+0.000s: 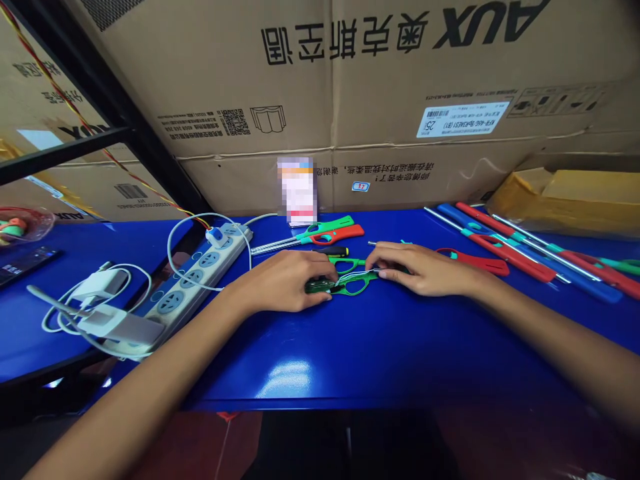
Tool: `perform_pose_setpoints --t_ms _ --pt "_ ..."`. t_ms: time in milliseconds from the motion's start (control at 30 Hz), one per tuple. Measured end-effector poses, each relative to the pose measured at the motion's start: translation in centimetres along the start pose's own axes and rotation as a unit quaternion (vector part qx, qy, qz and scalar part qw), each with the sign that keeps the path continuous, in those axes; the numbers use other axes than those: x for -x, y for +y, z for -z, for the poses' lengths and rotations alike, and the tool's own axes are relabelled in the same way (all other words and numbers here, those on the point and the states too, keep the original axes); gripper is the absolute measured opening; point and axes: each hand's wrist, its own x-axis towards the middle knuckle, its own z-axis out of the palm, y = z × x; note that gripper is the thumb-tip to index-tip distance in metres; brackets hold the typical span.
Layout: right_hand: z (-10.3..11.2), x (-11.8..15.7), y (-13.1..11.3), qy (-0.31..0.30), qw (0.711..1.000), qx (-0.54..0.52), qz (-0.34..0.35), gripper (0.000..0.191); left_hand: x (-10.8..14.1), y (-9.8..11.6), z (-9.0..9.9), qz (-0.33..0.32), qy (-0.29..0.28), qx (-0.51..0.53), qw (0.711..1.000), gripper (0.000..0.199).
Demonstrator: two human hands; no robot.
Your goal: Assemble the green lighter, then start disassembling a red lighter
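Observation:
My left hand (285,280) is closed around the rear of a green lighter handle (356,287) that lies low over the blue table. A thin pale wire (350,274) runs along the handle toward my right hand (425,268), whose thumb and fingers pinch it near the handle's front. Another green handle piece (347,263) shows just behind. Beyond my left fingers is a tool with a black and yellow handle (337,251). Farther back, long lighters with green (340,225) and red (345,233) handles lie together. My fingers hide parts of the held handle.
A white power strip (193,280) with chargers (123,325) and loose cables stands at the left. Several long red and blue lighters (520,250) lie at the right. A large cardboard box (350,133) closes off the back; the blue table's front edge (320,402) is near me.

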Motion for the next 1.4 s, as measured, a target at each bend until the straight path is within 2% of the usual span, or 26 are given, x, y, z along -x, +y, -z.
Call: perform_pose_setpoints --t_ms 500,633,733,967,1133,1267,1400 --pt "-0.2 -0.35 -0.08 0.003 1.0 0.024 -0.006 0.015 -0.11 -0.51 -0.31 -0.011 0.007 0.034 0.999 0.023" --pt "-0.33 -0.22 -0.03 0.011 1.0 0.005 -0.015 0.018 -0.14 -0.52 -0.32 -0.005 0.004 0.036 0.999 0.024" --pt "-0.33 -0.08 -0.08 0.019 0.999 0.016 -0.034 0.029 -0.15 -0.52 -0.28 -0.003 0.001 0.04 0.999 0.024" --pt "0.14 0.09 -0.12 0.008 0.999 0.042 -0.03 0.02 -0.15 -0.57 -0.31 -0.003 0.012 0.043 0.999 0.024" --pt "0.14 0.03 0.02 0.012 0.999 0.021 -0.04 0.026 -0.14 -0.42 -0.22 0.006 0.011 0.038 0.999 0.022" --pt "0.12 -0.12 0.15 0.001 1.0 0.021 0.001 0.018 -0.18 -0.34 -0.02 -0.01 -0.002 0.037 0.999 0.016" --pt "0.33 -0.19 0.17 0.004 0.999 0.02 0.029 0.024 -0.22 -0.31 0.11 -0.02 -0.004 0.043 0.999 0.014"
